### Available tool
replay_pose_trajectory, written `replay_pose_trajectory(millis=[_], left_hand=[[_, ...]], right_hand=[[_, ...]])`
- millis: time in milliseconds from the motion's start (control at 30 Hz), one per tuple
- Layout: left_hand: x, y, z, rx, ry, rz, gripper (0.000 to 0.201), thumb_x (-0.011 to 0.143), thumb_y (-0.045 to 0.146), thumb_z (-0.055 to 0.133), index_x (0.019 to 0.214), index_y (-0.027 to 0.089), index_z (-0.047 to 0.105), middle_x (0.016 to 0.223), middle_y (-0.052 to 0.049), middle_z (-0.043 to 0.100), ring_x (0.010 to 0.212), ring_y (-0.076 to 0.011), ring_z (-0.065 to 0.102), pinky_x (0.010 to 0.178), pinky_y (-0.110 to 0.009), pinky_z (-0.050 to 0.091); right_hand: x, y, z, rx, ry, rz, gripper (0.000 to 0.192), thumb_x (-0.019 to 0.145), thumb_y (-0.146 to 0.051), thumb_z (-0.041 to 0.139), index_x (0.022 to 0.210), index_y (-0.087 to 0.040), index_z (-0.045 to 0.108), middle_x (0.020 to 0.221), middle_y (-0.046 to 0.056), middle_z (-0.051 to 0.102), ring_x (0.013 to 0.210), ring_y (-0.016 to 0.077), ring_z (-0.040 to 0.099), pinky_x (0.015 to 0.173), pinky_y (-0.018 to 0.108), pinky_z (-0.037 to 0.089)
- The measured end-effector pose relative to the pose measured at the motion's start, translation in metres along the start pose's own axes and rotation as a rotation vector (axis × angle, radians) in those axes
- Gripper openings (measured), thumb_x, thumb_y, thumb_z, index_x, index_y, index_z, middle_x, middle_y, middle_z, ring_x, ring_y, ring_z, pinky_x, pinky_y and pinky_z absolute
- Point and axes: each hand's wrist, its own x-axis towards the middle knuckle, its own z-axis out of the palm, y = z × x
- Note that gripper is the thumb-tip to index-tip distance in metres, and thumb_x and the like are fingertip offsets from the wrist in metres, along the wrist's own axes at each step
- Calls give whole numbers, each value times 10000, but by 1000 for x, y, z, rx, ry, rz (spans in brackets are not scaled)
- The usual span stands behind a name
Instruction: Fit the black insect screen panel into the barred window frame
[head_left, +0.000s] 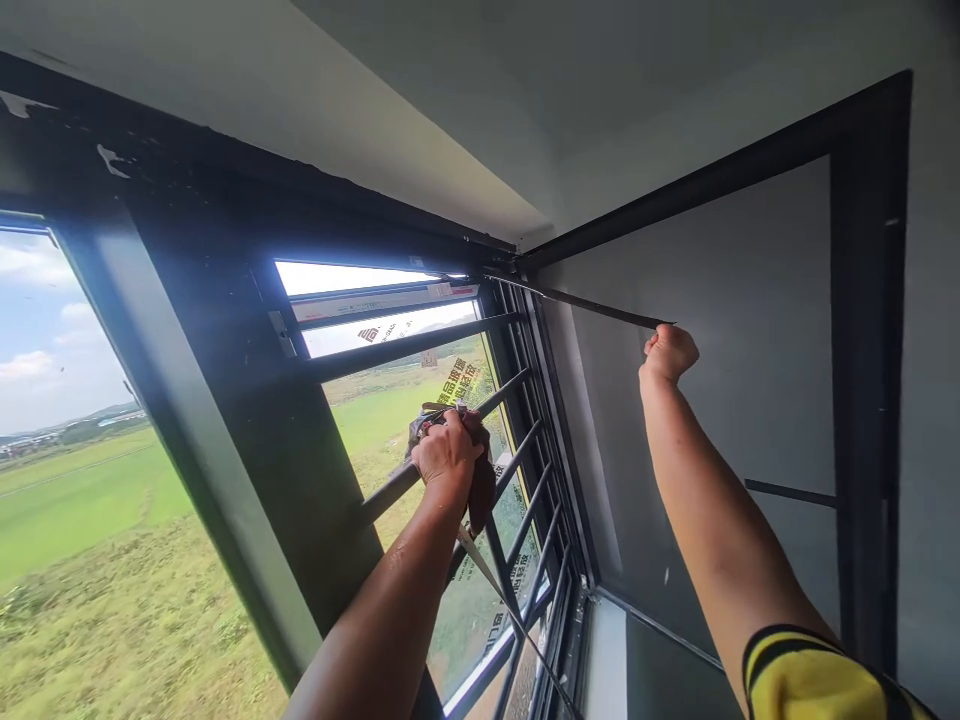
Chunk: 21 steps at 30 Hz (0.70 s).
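Note:
My left hand [444, 448] is closed around a dark reddish-brown cloth [482, 490] and rests with it against a horizontal bar [391, 494] of the window guard. Some greyish, crumpled material shows at the fingers, and part of the bundle is hidden by the hand. My right hand [671, 353] is raised to the right, its fingers pinched on the end of a thin dark strip [600, 308]. That strip runs leftward to the upper corner of the window frame [517, 262]. Below my left hand, a narrow light strip [487, 572] slants down to the right.
Several dark bars cross the window opening. Behind them is a glass pane [480, 600] with printed lettering. An opened dark-framed panel [750, 300] stands on the right. At the left, another window [97, 480] faces green fields. The ceiling [450, 60] is close overhead.

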Motion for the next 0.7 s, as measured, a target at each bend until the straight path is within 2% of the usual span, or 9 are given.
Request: replay_pose_trajectory(millis=[100,200,367,600,700], left_hand=[[0,1,-1,-8,-4,2,499,741,457,732,1076,161,509,911,-120,622,834,-306,652,703,-401,503],[0,2,-1,-23,-12,3,512,740,458,733,1086,155,509,925,-127,624,848,-316,650,709,-421,510],[-1,2,0,-32,8,1,501,733,450,737,1072,155,515,925,-131,621,838,-323,649,707,-432,509],[-2,3,-2,-24,9,15,429,769,404,701,1062,152,514,891,-132,613,798,-317,647,671,-412,502],[-2,4,-1,-25,29,20,428,774,418,691,1058,153,512,882,-133,608,792,-323,647,659,-407,499]], right_hand=[[-14,-16,-22,391,49,124,264,753,-233,536,539,-213,383,466,-56,399,389,49,354,419,244,301],[-42,-35,-47,499,30,13,245,713,-307,601,620,-195,405,479,-84,394,399,48,371,395,189,315],[-89,-50,-77,502,20,-116,290,726,-389,630,667,-187,429,474,-85,413,400,49,384,396,180,341],[-136,-45,-93,443,-13,-230,304,747,-436,654,747,-177,495,547,-65,469,429,56,437,414,191,378],[-146,-44,-109,369,6,-285,307,774,-464,637,781,-184,509,571,-52,475,435,70,447,424,217,405]])
